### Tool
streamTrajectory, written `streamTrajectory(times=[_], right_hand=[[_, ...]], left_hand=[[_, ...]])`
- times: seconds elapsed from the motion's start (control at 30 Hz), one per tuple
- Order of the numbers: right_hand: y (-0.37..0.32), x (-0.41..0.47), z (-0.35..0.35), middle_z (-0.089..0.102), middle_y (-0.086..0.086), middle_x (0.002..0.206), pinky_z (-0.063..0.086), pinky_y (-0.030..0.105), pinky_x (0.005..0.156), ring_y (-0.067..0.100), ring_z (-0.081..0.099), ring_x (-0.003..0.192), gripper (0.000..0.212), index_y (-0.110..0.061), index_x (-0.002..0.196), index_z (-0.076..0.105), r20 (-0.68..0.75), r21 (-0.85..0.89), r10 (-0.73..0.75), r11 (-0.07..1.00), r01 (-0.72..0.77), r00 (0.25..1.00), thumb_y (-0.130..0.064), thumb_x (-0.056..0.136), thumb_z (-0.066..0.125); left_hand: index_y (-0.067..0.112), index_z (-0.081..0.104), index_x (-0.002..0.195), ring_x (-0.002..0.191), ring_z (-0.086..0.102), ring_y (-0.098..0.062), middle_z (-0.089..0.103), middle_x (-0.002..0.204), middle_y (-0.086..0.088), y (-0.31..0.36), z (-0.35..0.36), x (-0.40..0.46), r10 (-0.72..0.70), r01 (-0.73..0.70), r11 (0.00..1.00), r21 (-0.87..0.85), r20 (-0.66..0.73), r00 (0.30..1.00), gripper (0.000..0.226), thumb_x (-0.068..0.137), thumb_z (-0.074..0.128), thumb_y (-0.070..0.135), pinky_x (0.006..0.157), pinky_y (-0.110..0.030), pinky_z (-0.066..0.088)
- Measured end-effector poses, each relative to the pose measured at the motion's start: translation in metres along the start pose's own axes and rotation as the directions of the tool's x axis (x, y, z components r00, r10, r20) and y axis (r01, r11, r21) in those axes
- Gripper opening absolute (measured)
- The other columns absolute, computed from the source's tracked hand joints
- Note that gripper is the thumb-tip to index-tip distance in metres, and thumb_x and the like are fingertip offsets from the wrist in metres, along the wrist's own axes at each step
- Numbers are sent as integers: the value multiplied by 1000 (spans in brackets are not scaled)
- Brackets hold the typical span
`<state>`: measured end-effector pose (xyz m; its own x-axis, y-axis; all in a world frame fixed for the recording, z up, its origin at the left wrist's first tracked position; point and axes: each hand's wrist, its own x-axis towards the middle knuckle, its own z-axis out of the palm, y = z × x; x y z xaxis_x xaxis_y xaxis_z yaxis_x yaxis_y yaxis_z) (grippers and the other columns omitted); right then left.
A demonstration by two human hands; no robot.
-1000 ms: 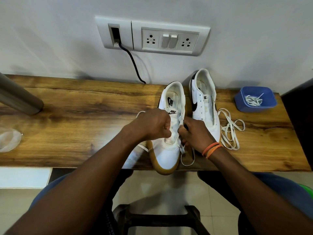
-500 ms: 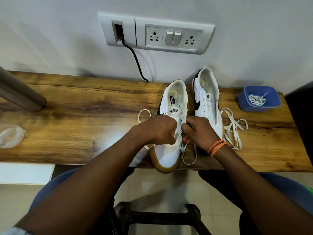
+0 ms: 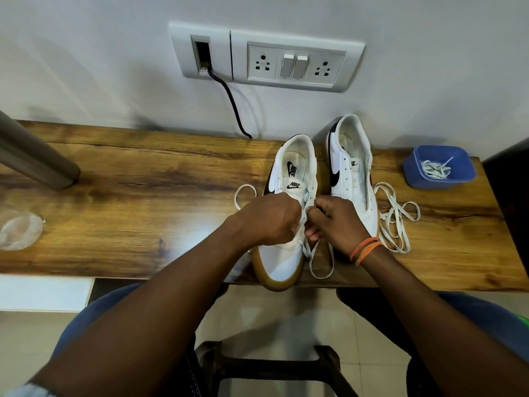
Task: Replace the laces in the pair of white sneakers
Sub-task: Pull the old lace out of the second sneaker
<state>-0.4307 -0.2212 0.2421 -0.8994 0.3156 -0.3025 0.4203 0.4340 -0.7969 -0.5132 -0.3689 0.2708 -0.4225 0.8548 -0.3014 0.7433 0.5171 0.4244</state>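
Near edge of the surface [image 3: 114, 224]: left sneaker [image 3: 286, 253] is worked on, toe overhanging the edge toward the person, heel toward the wall, long axis running near-to-far. Left hand [image 3: 272, 219] is clenched over the eyelet area, apparently gripping the lace [image 3: 312, 247]; right hand [image 3: 335, 222] has fingers curled, pinching the same lace. Exact eyelet cannot be told.

Risks, as judged: an eyelet could be skipped since the fingers hide the row; the overhanging toe could be tipped off by a hard pull.

Beyond: the second sneaker [image 3: 349, 173] is unlaced, same orientation, with a loose lace [image 3: 398, 222] beside it. A blue tub [image 3: 412, 176] holds other laces.
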Motion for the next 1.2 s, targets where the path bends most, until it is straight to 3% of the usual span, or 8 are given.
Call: streamTrajectory(times=[0.1, 0.33, 0.5, 0.63, 0.77, 0.93, 1.13, 1.2], right_hand=[[-1, 1, -1, 66, 20, 64, 59, 51, 59, 29, 69, 56, 25, 9, 75, 52, 21, -43, -31, 999, 32, 999, -8, 93, 51], [3, 3, -4, 68, 17, 65, 59, 50, 60, 26, 70, 57, 23, 7, 74, 53, 65, -109, -46, 993, 53, 997, -8, 91, 52], [-2, 2, -4, 69, 19, 72, 61, 43, 60, 24, 71, 60, 21, 7, 80, 56, 89, -61, -9, 998, 15, 996, -8, 94, 52], [-1, 4, -5, 68, 19, 72, 60, 38, 57, 24, 71, 60, 20, 2, 78, 54, 92, -44, 6, 999, -2, 996, -9, 95, 53], [0, 4, -7, 69, 13, 69, 56, 32, 55, 24, 69, 57, 23, 4, 75, 55, 85, -111, -47, 992, 56, 995, -10, 93, 55], [-2, 5, -13, 69, 2, 63, 53, 32, 69, 17, 65, 63, 29, -1, 67, 64, 99, -198, -143, 967, 160, 985, -14, 91, 57], [-3, 6, -14, 63, -2, 54, 48, 27, 63, 5, 59, 54, 33, -2, 60, 64, 82, -221, -164, 959, 178, 983, -16, 90, 60], [-2, 6, -14, 62, -3, 54, 47, 25, 62, 4, 59, 54, 32, -2, 62, 65, 79, -212, -157, 962, 170, 984, -16, 90, 60]], left_hand=[[12, 49, 55, 62, 52, -23, 49, 59, -4, -3, -5, -2, -41, 43, 999, -26, 102, 994, 28, 79, 63, 17, 61, -37, 47], [1, 67, 81, 83, 60, -28, 66, 87, -15, -25, -23, -6, -135, 149, 988, -48, 231, 964, 22, 85, 63, 22, 69, -34, 45], [21, 68, 99, 88, 53, -11, 55, 87, 14, -19, -17, -3, -79, 80, 994, -72, 8, 997, 22, 81, 73, 34, 76, -28, 44], [17, 74, 95, 85, 62, -14, 70, 89, 5, -4, -2, 1, 44, -44, 999, 24, 0, 999, 26, 77, 78, 35, 70, -31, 51], [12, 74, 80, 79, 65, -21, 71, 80, -4, -4, 0, 4, -13, 13, 1000, -6, 47, 999, 5, 78, 71, 15, 67, -33, 53], [3, 66, 87, 87, 62, -27, 67, 91, -11, -9, -11, 2, -89, 89, 996, 10, 196, 976, 18, 90, 57, 19, 79, -41, 53], [17, 52, 74, 75, 56, -17, 58, 79, 0, -27, -33, -8, -254, 247, 962, 112, 45, 966, 23, 85, 64, 32, 67, -32, 51], [19, 56, 79, 80, 59, -18, 62, 85, 1, -23, -28, -6, -201, 203, 973, 114, -23, 979, 15, 83, 66, 29, 72, -34, 54]])
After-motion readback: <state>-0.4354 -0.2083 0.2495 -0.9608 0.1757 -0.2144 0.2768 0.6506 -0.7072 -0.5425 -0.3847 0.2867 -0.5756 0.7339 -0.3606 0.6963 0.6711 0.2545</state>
